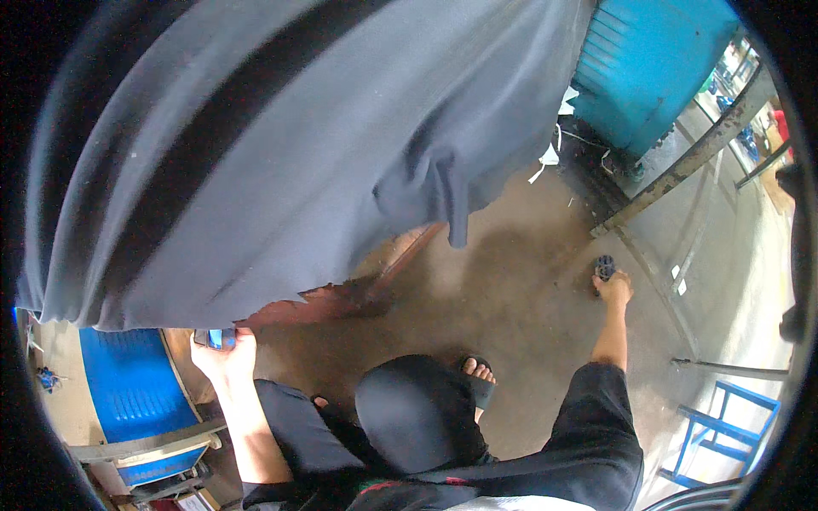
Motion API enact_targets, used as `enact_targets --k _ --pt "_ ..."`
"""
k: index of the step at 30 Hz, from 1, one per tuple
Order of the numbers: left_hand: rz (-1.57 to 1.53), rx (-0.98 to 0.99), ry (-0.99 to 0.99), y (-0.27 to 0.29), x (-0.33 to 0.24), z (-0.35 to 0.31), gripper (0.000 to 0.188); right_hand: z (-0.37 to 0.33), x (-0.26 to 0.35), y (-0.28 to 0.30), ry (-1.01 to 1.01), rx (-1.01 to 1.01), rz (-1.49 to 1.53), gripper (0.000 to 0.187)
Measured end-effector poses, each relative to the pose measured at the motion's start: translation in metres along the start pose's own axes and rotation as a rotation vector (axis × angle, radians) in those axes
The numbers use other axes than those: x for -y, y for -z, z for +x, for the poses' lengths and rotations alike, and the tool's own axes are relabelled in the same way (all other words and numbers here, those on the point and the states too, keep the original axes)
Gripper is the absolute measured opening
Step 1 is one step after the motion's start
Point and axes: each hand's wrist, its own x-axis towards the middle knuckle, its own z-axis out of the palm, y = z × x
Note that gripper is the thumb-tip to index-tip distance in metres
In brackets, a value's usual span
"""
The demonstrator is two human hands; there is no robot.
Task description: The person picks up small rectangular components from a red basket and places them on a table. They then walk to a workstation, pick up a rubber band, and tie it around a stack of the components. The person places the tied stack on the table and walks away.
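A large sheet of dark grey cloth (298, 170) fills the upper left and drapes down in folds, with a ragged lower edge. My left hand (226, 353) is closed at the cloth's lower left edge, around a small dark block-like thing with a blue face (215, 339). The cloth's border partly covers that thing. Stretched out to the right, low over the floor, my right hand (617, 289) grips a small dark oval thing with openings (604, 268). Its kind is too small to make out. The right hand is apart from the cloth.
A reddish-brown edge (315, 308) shows under the cloth. At the upper right stands a blue-green panel (656, 68), with white scraps (550, 157) near its foot and a worn metal bar (694, 153) beside it. A blue stool frame (724, 434) is lower right; a blue surface (136, 383) lies left.
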Motion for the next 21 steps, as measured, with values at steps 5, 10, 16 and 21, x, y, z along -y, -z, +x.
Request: enact_targets --k 5,10,16,21 --pt "-0.395 -0.186 0.204 -0.007 -0.004 -0.003 0.017 -0.107 0.076 0.019 0.618 0.079 0.433 0.051" --pt "-0.544 0.123 0.306 -0.021 -0.007 -0.020 0.017 -0.232 0.218 0.052 1.180 0.699 0.331 0.061" --pt "-0.697 0.078 0.514 -0.017 -0.034 -0.036 0.033 -0.394 0.378 0.064 1.778 1.276 -0.013 0.054" --pt "-0.677 0.044 0.033 0.016 -0.073 -0.020 0.041 -0.489 0.452 0.128 1.817 1.199 0.452 0.053"
